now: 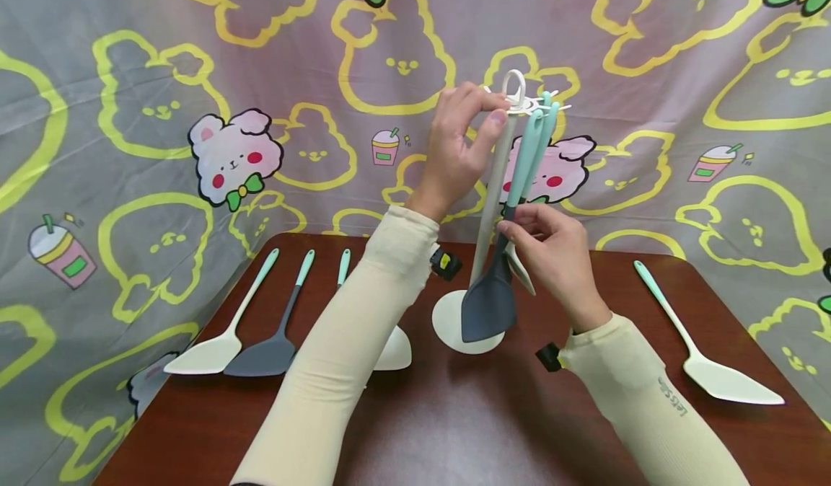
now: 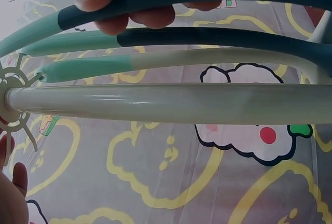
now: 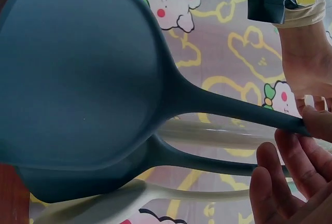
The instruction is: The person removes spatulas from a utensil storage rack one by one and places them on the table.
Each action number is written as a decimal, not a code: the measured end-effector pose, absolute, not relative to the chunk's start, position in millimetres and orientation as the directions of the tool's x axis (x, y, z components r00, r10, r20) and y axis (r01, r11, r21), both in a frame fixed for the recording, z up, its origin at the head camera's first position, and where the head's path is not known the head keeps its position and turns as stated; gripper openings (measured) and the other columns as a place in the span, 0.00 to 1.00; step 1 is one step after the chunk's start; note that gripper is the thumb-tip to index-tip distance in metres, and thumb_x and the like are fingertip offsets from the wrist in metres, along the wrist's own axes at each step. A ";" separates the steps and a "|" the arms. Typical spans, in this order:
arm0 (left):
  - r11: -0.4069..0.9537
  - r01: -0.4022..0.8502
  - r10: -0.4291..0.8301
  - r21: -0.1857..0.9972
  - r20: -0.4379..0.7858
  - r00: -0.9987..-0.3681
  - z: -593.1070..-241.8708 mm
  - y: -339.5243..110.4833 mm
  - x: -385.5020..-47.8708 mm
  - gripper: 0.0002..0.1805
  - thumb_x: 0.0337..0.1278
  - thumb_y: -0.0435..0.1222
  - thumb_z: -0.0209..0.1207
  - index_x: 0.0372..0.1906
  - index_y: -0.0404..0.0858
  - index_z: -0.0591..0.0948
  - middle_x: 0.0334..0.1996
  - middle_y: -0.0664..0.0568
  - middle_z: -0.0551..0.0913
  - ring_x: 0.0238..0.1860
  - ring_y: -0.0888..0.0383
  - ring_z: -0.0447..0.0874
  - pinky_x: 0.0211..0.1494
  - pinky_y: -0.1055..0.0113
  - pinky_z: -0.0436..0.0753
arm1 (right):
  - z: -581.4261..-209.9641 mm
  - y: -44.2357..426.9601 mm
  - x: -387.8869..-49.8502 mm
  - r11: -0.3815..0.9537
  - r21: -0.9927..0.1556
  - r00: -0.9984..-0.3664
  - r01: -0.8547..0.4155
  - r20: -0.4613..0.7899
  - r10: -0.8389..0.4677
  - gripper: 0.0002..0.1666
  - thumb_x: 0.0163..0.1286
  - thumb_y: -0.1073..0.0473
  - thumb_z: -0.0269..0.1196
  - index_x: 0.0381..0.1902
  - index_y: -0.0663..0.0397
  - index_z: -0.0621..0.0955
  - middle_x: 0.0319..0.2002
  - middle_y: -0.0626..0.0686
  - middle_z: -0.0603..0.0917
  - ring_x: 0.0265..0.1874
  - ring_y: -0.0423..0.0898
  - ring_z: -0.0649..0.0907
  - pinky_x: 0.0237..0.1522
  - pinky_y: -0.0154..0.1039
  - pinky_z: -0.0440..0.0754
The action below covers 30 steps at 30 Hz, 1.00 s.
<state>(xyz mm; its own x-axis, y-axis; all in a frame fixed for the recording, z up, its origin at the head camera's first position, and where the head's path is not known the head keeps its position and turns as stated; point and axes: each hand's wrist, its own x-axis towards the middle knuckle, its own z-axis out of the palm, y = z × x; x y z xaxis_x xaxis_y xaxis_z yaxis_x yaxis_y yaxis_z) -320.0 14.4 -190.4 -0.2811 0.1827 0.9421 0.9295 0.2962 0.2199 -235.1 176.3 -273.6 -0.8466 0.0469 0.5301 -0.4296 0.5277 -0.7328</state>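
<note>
A cream utensil stand (image 1: 491,205) leans slightly, its round base (image 1: 448,320) on the table. My left hand (image 1: 457,140) grips its hooked top (image 1: 519,104), thumb and fingers at the ring. My right hand (image 1: 552,248) pinches the dark handle of a grey spatula (image 1: 488,309); in the right wrist view this spatula (image 3: 83,73) hangs in front. Behind it are another grey spatula (image 3: 78,182) and a cream one (image 3: 104,203). Whether the pinched spatula's teal end (image 2: 31,32) is on a hook, I cannot tell.
On the brown table (image 1: 448,428), a cream spatula (image 1: 208,352), a grey one (image 1: 262,356) and a cream-headed utensil (image 1: 394,350), partly behind my left sleeve, lie left of the stand. Another cream spatula (image 1: 727,381) lies at the right. A patterned cloth (image 1: 311,60) hangs behind.
</note>
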 end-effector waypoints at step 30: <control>0.317 0.920 0.187 0.231 0.936 -0.300 -190.1 21.2 -322.3 0.14 0.65 0.37 0.50 0.43 0.33 0.83 0.45 0.43 0.84 0.52 0.52 0.76 0.64 0.70 0.65 | -270.5 187.3 -236.1 0.512 -0.700 -0.804 -0.498 0.594 0.032 0.13 0.65 0.56 0.69 0.44 0.58 0.86 0.31 0.58 0.87 0.27 0.28 0.80 0.35 0.20 0.77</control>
<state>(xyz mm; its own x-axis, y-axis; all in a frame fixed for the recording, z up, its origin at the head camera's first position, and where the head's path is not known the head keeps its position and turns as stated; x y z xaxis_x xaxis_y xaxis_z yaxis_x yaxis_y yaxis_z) -322.3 21.2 -190.1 -0.2997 0.1867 0.9356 0.9197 0.3173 0.2313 -236.1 187.3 -270.5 -0.8036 0.0315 0.5943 -0.4977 0.5121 -0.7000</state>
